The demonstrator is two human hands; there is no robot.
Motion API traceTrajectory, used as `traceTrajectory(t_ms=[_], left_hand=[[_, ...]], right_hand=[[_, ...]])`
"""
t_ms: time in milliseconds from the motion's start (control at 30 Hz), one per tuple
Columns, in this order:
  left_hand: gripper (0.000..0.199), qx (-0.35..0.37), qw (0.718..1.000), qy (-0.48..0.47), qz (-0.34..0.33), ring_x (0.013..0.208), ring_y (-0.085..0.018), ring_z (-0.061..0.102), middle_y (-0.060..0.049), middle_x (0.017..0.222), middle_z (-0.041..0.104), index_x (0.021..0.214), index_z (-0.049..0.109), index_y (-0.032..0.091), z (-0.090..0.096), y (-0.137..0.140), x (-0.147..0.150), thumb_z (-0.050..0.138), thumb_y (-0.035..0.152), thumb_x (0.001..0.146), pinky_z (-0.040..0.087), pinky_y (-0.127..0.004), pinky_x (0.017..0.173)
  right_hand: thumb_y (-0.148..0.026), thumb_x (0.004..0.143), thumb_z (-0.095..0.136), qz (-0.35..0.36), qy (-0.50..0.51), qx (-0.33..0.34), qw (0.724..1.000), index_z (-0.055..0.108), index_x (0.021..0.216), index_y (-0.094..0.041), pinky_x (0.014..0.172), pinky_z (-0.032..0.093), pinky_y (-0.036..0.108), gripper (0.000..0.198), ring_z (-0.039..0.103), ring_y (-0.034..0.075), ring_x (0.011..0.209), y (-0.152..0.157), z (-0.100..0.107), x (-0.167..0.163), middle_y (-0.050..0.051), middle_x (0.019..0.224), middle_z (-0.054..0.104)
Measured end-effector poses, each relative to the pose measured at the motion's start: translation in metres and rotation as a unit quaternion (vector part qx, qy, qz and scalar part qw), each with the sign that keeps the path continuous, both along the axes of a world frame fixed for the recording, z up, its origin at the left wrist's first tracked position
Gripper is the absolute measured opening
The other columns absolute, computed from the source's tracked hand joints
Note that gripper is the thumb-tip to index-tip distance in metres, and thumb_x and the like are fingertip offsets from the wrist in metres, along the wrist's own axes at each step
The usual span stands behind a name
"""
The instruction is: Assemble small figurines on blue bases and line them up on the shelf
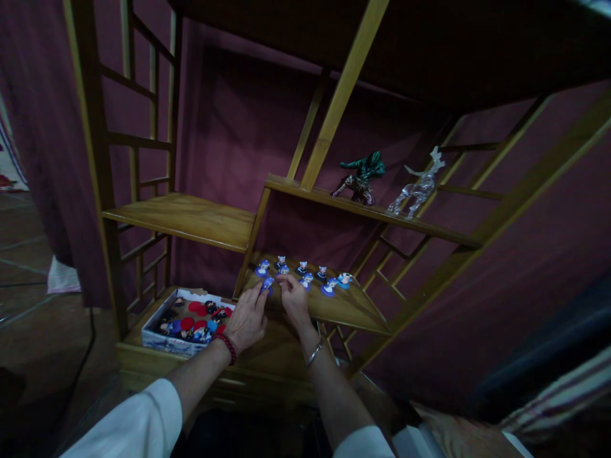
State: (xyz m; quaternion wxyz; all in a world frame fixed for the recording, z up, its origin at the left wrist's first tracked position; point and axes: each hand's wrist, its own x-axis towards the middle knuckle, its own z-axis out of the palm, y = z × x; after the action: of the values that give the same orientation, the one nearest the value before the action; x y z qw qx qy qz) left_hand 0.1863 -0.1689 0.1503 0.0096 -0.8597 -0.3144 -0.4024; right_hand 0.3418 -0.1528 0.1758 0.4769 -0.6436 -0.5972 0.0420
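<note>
My left hand (247, 318), with a dark red bead bracelet, has its fingers closed at a small purple-haired figurine (268, 284) on the lower right shelf. Close to it, my right hand (294, 299), with a silver bangle, is curled with thumb and forefinger together. Its fingertips are just in front of another purple-haired figurine (284, 270); whether they touch it or hold anything is hidden. More purple figurines (306, 280) stand in a front row, and several black-and-white figurines (302, 268) stand behind. A blue-based figurine (344, 278) is at the row's right end.
An open cardboard box (174, 344) of jumbled figurines with red and blue bases sits at lower left. A green-topped statue (366, 172) and a clear deer ornament (420, 186) stand on the upper shelf (432, 232). A wooden side shelf (191, 219) juts out left.
</note>
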Motion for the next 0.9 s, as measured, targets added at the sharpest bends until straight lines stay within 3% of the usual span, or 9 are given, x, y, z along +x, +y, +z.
traceTrajectory(t_ms=[100,167,333,900], left_hand=[[0.056,-0.002,1.0,0.003,0.004,0.116,-0.028,0.036,-0.018,0.128,0.037,0.124,0.038,0.008,0.0,0.0,0.0,0.043,0.008,0.068,0.033,-0.045,0.096],[0.056,0.001,1.0,0.004,0.003,0.116,-0.028,0.036,-0.018,0.128,0.037,0.124,0.038,0.007,-0.001,0.0,0.0,0.043,0.008,0.068,0.033,-0.044,0.097],[0.057,0.014,1.0,0.002,-0.004,0.117,-0.028,0.035,-0.018,0.129,0.036,0.125,0.036,0.007,-0.002,0.0,0.0,0.042,0.006,0.069,0.033,-0.044,0.097],[0.058,0.002,1.0,-0.004,-0.003,0.117,-0.028,0.036,-0.017,0.13,0.037,0.126,0.037,0.01,-0.002,0.001,0.001,0.042,0.007,0.068,0.034,-0.045,0.096]], right_hand=[[-0.012,0.073,0.039,-0.109,-0.043,-0.017,0.993,0.064,0.082,-0.022,0.079,0.044,0.027,0.028,0.059,0.015,0.08,-0.009,0.002,0.004,0.002,0.085,0.065],[-0.011,0.072,0.04,-0.135,-0.091,-0.047,0.986,0.066,0.081,-0.023,0.079,0.043,0.027,0.029,0.058,0.016,0.079,-0.013,0.005,0.005,0.003,0.085,0.064],[-0.009,0.072,0.041,-0.122,-0.142,-0.061,0.98,0.067,0.083,-0.021,0.083,0.041,0.028,0.031,0.055,0.018,0.088,-0.014,0.006,0.002,0.006,0.091,0.061],[-0.007,0.071,0.041,-0.107,-0.119,-0.045,0.986,0.067,0.083,-0.021,0.086,0.039,0.029,0.032,0.05,0.018,0.092,-0.014,0.002,0.0,0.006,0.093,0.058]])
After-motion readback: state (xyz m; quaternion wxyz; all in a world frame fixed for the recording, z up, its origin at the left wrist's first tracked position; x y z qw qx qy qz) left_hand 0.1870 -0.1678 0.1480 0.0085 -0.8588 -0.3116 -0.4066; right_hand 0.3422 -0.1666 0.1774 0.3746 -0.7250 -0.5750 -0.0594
